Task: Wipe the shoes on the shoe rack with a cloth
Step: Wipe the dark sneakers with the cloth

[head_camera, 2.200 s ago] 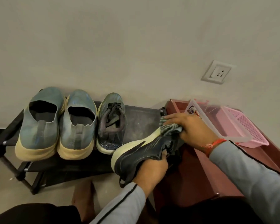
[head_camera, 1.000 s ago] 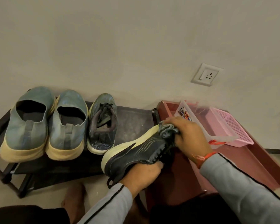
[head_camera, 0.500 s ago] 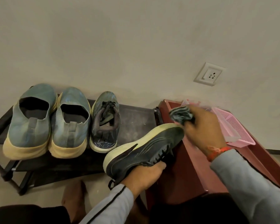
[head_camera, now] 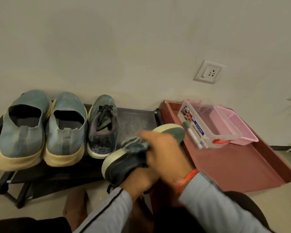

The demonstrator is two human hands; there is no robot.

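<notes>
The left hand (head_camera: 139,180) grips the heel end of a dark shoe (head_camera: 124,163), held tilted off the front right corner of the black shoe rack (head_camera: 134,117), while the right hand (head_camera: 165,153) clutches a bunched grey cloth (head_camera: 136,144) against the shoe's side. Three more shoes (head_camera: 64,128) fill the rack's left and middle, leaving its right end bare. Just right of the rack, a red tray (head_camera: 233,163) holds a clear box (head_camera: 207,126) and a pink basket (head_camera: 238,126) against the wall.

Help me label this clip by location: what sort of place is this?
Probably a home entryway or room corner: a low black shoe rack with sneakers stands against a plain wall with a power socket, beside a maroon tray holding plastic storage boxes.
</notes>
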